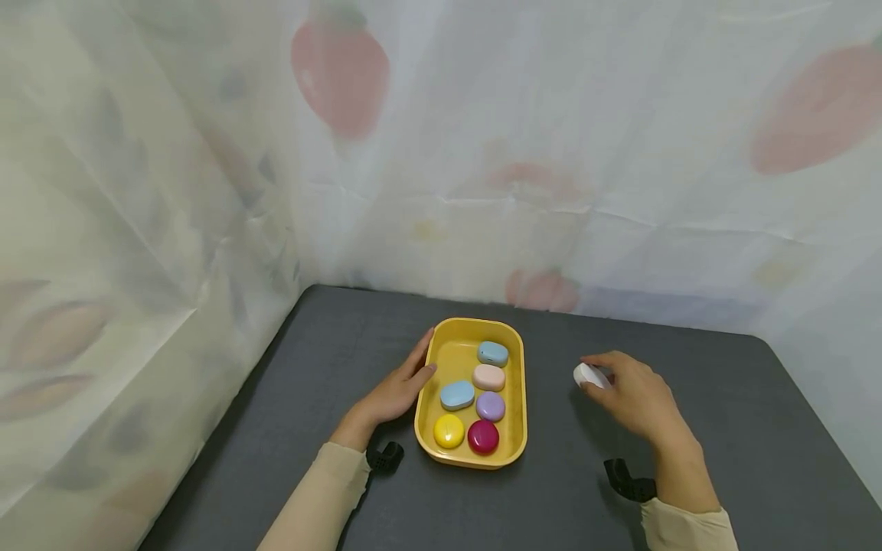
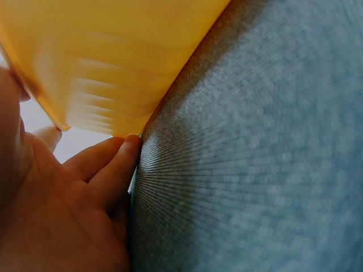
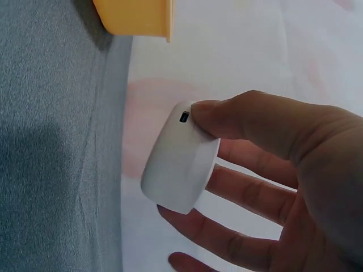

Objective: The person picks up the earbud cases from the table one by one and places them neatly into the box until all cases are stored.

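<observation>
On the grey table stands a yellow tray [image 1: 471, 461] holding several small rounded cases. My left hand [image 1: 394, 390] grips its left side, thumb over the rim and fingers along the outer wall; the left wrist view shows those fingers [image 2: 116, 164] low against the wall. To the right of the tray, my right hand [image 1: 641, 394] holds a white earbud case [image 3: 178, 161] between thumb and fingers, above the table. A small dark port shows at one end of it. Inside the tray are a blue-grey case [image 1: 492, 353], a pink case [image 1: 488, 377] and a light blue case [image 1: 457, 395].
Nearer the tray's front lie a purple round case [image 1: 491, 406], a yellow round case [image 1: 449, 431] and a dark red round case [image 1: 483, 437]. Patterned white curtains [image 1: 441, 153] hang behind the table and along its left side. Each wrist wears a black mount [image 1: 628, 482].
</observation>
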The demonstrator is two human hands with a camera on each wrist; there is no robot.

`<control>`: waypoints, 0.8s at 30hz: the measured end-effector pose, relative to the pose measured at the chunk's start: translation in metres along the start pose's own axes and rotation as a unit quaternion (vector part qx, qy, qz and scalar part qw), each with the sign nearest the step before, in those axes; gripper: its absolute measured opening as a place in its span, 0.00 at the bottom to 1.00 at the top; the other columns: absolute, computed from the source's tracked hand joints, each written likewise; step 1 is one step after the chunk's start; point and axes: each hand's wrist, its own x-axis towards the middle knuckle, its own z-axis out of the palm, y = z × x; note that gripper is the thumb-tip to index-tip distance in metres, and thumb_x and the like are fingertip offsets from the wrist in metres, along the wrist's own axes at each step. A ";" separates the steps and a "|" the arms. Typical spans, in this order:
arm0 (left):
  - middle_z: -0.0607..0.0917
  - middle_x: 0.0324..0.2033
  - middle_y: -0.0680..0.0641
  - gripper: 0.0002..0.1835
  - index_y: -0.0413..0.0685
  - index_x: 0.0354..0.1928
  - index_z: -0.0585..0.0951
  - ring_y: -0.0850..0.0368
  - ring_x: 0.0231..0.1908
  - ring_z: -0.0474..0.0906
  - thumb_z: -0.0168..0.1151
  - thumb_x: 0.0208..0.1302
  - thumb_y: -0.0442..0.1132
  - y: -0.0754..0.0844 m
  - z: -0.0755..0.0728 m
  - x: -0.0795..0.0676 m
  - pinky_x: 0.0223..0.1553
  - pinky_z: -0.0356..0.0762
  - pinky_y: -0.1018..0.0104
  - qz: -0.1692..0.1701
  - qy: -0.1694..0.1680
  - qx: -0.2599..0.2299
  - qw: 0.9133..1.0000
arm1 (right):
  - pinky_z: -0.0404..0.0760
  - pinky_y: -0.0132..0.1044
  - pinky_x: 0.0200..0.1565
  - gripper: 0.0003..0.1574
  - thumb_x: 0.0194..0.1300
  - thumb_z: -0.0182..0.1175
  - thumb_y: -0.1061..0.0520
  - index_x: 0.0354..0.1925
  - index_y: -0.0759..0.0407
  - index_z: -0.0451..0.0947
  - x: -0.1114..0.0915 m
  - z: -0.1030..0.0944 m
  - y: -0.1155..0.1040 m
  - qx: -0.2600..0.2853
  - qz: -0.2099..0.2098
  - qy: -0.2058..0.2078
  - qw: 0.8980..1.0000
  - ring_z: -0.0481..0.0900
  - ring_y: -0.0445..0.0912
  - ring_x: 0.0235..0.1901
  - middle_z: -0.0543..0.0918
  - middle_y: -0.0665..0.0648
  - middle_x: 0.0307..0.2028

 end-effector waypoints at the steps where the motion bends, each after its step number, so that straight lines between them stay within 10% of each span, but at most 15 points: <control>1: 0.47 0.83 0.61 0.35 0.84 0.82 0.40 0.52 0.82 0.44 0.44 0.83 0.57 0.000 0.000 0.000 0.80 0.49 0.41 -0.001 0.001 -0.001 1.000 | 0.77 0.44 0.32 0.28 0.70 0.68 0.48 0.64 0.54 0.82 0.000 0.000 -0.002 -0.001 -0.002 0.003 1.000 0.84 0.52 0.41 0.84 0.64 0.56; 24: 0.47 0.83 0.62 0.35 0.88 0.80 0.40 0.53 0.82 0.44 0.45 0.83 0.57 -0.002 0.000 0.000 0.80 0.47 0.42 0.007 0.002 -0.003 1.000 | 0.83 0.53 0.41 0.27 0.68 0.70 0.53 0.63 0.58 0.83 0.005 0.012 -0.031 -0.001 -0.093 0.067 0.993 0.84 0.57 0.46 0.82 0.63 0.55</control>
